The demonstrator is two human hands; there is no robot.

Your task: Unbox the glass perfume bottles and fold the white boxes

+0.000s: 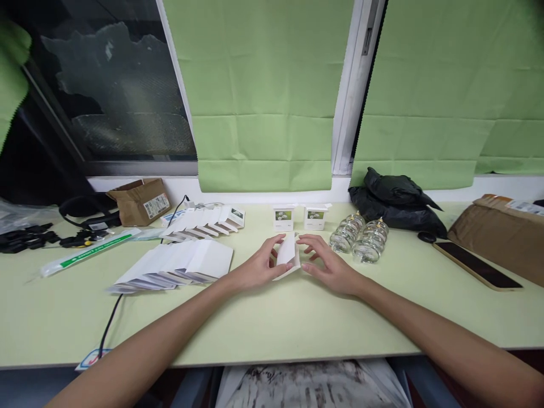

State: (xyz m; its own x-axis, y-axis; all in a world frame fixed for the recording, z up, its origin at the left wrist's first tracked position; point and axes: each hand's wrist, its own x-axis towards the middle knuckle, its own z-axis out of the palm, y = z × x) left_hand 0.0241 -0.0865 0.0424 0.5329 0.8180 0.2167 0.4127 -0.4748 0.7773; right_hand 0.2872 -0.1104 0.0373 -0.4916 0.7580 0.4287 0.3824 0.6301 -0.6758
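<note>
My left hand [260, 265] grips a small flat white carton [287, 254] near the middle of the pale green table [263, 323], thumb under it and fingers over its top edge. Just to the carton's right, my right hand [327, 264] has its fingers spread and curved, fingertips at the carton's right edge. Fanned stacks of flat white cartons [178, 264] lie to the left, with a second row [208, 222] behind them. Two folded-up small boxes [284, 217] [315, 216] with a flower picture stand behind my hands. Several clear glass jars [360, 237] lie in rows to the right.
A black plastic bag [393, 198] sits at the back right, with a phone [476, 264] and a brown parcel [497, 235] further right. At the back left are a brown box [140, 200], black headphones [87, 218], a white-green packet [89, 249] and a black cable [111, 317].
</note>
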